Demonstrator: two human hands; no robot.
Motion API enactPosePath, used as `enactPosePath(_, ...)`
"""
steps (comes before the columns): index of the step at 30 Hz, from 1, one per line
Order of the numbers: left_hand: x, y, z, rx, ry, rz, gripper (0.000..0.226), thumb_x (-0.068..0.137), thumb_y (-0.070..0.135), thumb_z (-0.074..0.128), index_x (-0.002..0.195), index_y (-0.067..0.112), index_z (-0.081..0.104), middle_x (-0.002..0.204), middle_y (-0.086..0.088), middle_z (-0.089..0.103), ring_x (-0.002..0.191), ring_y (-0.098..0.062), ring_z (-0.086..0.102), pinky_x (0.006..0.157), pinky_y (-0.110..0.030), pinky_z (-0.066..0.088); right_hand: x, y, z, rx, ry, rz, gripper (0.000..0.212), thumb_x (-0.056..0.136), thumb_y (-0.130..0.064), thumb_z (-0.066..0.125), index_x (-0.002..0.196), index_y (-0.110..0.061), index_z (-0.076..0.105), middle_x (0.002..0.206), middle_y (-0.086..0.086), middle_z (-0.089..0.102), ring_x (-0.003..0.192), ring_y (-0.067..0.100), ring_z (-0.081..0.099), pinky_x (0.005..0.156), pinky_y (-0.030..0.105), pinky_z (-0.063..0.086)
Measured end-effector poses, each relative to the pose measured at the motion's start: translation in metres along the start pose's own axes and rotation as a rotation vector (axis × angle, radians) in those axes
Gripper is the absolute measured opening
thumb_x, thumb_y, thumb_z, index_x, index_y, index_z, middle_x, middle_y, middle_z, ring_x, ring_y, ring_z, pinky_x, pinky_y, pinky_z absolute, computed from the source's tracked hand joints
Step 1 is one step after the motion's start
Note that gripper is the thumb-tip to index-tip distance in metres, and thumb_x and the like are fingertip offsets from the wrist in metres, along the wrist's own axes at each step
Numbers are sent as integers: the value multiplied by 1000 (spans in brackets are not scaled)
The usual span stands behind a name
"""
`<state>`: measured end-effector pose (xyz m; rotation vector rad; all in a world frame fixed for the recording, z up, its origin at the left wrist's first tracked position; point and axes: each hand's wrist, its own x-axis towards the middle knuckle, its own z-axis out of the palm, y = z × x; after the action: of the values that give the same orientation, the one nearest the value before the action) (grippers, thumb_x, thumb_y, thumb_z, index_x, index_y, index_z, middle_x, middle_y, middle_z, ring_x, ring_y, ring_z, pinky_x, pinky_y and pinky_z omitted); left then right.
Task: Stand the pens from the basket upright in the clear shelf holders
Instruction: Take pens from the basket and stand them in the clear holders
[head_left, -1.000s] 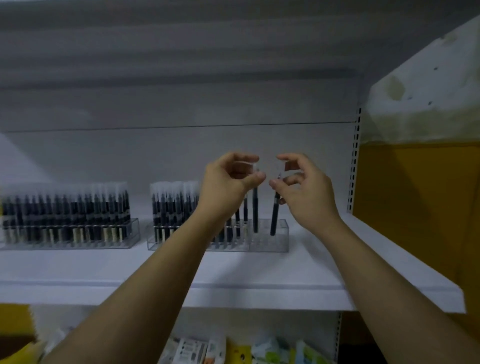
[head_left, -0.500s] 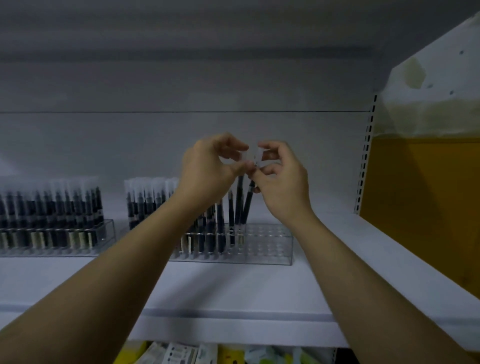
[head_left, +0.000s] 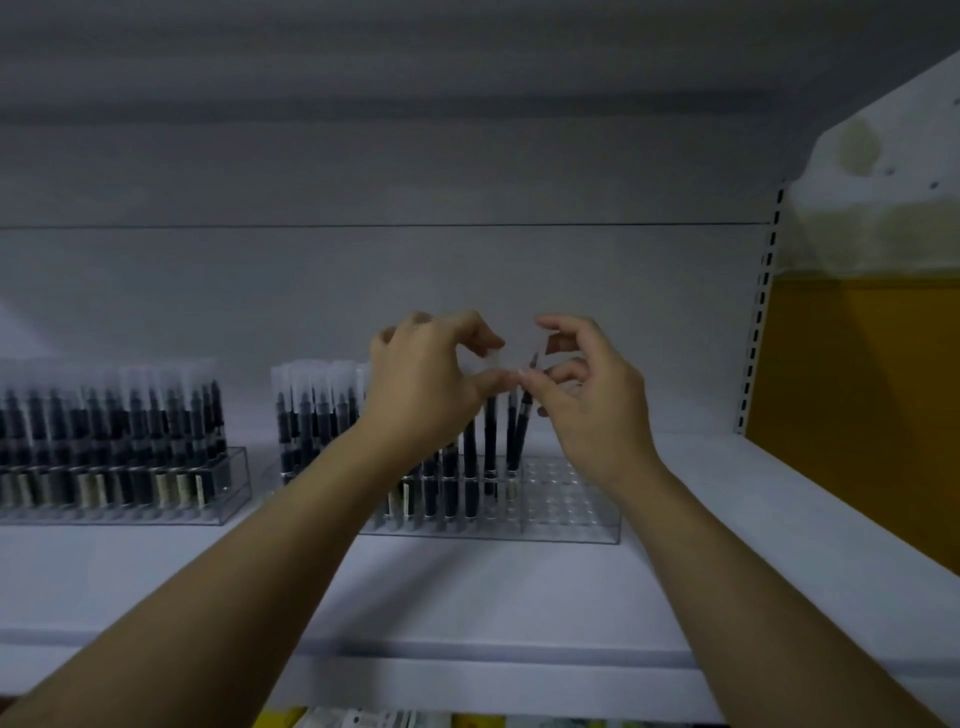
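Two clear holders stand on the white shelf (head_left: 519, 597). The left holder (head_left: 228, 483) is packed with dark pens under clear caps. The middle holder (head_left: 587, 514) is filled on its left, and its right rows of holes are bare. My left hand (head_left: 431, 379) pinches the clear cap of an upright pen (head_left: 490, 441) standing in the holder. My right hand (head_left: 592, 395) pinches the top of a slightly tilted pen (head_left: 521, 436) whose lower end is in a hole beside it. The basket is out of sight.
A slotted shelf upright (head_left: 758, 322) runs down the back right. A yellow side panel (head_left: 852, 415) closes the right end. Packaged goods (head_left: 374, 719) show below the shelf's front edge. An upper shelf (head_left: 415, 62) hangs overhead.
The view has moved closer to the shelf. Both hands have stayed together over the middle holder, each pinching a pen top, and the right hand's pen now leans in its hole.
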<state>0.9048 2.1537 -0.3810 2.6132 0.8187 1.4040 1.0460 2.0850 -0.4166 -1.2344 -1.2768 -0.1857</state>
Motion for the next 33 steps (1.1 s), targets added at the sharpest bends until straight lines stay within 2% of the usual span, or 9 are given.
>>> enactPosePath(3, -2, -5, -3, 122, -41, 57, 36, 82, 55, 63, 109, 32, 63, 119, 10, 58, 121, -17, 43, 102, -40, 27, -3, 4, 1, -48, -52, -25, 36, 89, -21, 68, 121, -33, 57, 104, -14, 57, 82, 3, 62, 72, 31, 59)
enactPosePath(7, -7, -14, -4, 147, -80, 76, 28, 87, 48, 61, 111, 33, 63, 126, 7, 55, 126, -19, 39, 107, -42, 25, -10, 7, 2, -154, -122, -73, 43, 93, -16, 61, 133, -29, 53, 104, -16, 53, 92, -7, 54, 71, 6, 47)
enactPosePath(9, -10, -17, -3, 159, -77, 105, 30, 89, 45, 61, 116, 33, 62, 128, 7, 55, 127, -20, 38, 110, -44, 24, -11, 6, 1, -186, -111, -83, 42, 92, -15, 62, 131, -30, 54, 103, -17, 53, 92, -6, 55, 70, 6, 47)
enactPosePath(13, -14, -20, -2, 173, -40, 163, 31, 89, 40, 63, 118, 30, 62, 126, 6, 58, 127, -21, 40, 112, -55, 23, -16, 7, 5, -303, -166, -153, 43, 90, -17, 65, 130, -28, 56, 111, -11, 53, 97, 4, 57, 79, 19, 51)
enactPosePath(18, -20, -23, 0, 261, -47, 232, 42, 89, 42, 61, 130, 32, 56, 129, 7, 57, 130, -20, 41, 116, -57, 14, -18, 6, 3, -365, -119, -127, 45, 87, -25, 70, 130, -30, 57, 116, -16, 45, 108, -3, 44, 89, 2, 29)
enactPosePath(24, -20, -23, -9, 297, -78, 268, 52, 90, 43, 58, 139, 32, 46, 137, 8, 51, 136, -16, 35, 119, -54, 3, -20, 1, 3, -415, -129, -136, 57, 86, -28, 70, 139, -27, 49, 132, -10, 47, 121, 4, 43, 101, 19, 34)
enactPosePath(27, -22, -18, -17, 286, -66, 288, 51, 89, 42, 60, 137, 31, 49, 137, 8, 52, 136, -15, 35, 119, -51, 0, -20, -7, 1, -459, -138, -136, 62, 86, -34, 69, 142, -27, 45, 140, -9, 45, 129, 7, 39, 107, 25, 34)
enactPosePath(33, -37, -14, -43, 232, -62, 244, 48, 90, 40, 60, 136, 31, 48, 138, 9, 50, 136, -13, 34, 121, -44, 3, -33, -39, -8, -522, -207, -131, 69, 85, -38, 69, 146, -26, 38, 147, -7, 41, 135, 13, 34, 114, 32, 27)
